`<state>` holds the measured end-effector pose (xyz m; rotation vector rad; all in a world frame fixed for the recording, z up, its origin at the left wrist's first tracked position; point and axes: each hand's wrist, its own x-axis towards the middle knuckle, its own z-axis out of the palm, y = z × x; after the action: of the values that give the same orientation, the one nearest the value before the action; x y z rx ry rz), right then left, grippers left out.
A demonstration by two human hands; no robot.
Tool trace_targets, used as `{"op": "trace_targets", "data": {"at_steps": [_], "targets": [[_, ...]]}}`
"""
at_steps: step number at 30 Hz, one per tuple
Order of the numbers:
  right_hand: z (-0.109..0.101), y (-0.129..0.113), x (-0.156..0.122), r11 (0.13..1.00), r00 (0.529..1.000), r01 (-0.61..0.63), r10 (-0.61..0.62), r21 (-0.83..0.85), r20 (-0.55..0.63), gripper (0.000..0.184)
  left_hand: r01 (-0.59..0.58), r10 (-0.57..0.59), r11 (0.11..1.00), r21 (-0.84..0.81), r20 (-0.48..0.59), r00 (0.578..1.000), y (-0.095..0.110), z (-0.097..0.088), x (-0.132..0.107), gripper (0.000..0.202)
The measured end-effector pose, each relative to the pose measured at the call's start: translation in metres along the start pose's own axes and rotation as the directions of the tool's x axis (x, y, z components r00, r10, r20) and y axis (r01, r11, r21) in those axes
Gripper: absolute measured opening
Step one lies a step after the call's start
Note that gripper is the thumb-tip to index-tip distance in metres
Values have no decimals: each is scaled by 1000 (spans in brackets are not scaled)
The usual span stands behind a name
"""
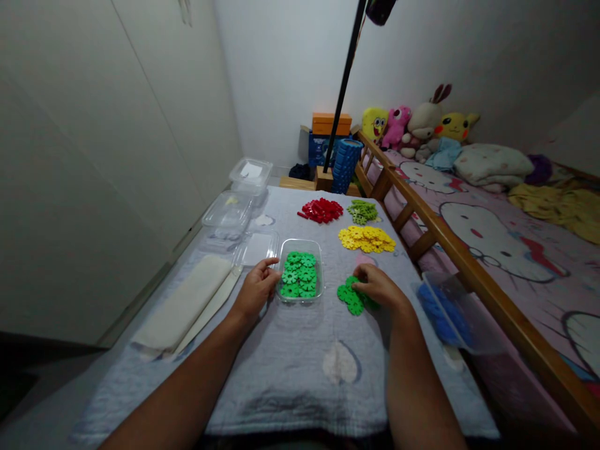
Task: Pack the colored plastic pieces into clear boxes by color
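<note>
A clear plastic container point(300, 300) stands on the cloth-covered table before me, with rows of green snowflake-shaped toy discs point(300, 275) inside. My left hand point(259, 284) is at its left side, the fingertips by the wall and the index finger stretched out. To the right of the container lies a small heap of darker-looking green snowflake discs point(351, 299). Over that heap my right hand point(377, 286) is bent down, thumb and fingers pinched at a green disc. The palm hides part of the heap.
Farther back lie piles of red point(322, 210), yellow point(367, 239) and light green pieces point(363, 212). Lidded clear boxes point(228, 210) and a folded beige cloth point(190, 303) are on the left. A tub with blue pieces point(443, 312) sits by the wooden bed rail point(434, 228).
</note>
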<state>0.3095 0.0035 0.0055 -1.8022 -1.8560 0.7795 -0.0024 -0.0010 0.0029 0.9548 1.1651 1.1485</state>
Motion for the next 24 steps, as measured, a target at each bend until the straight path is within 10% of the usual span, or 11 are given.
{"op": "trace_targets", "data": {"at_steps": [13, 24], "targets": [[19, -61, 2, 927, 925, 244, -135, 284, -355, 14, -14, 14, 1000, 3, -2, 1000, -2, -2, 1, 47], [57, -124, -1, 877, 890, 453, -456, -163, 17, 11, -23, 23, 1000, -4, 19, 1000, -2, -2, 1, 50]]}}
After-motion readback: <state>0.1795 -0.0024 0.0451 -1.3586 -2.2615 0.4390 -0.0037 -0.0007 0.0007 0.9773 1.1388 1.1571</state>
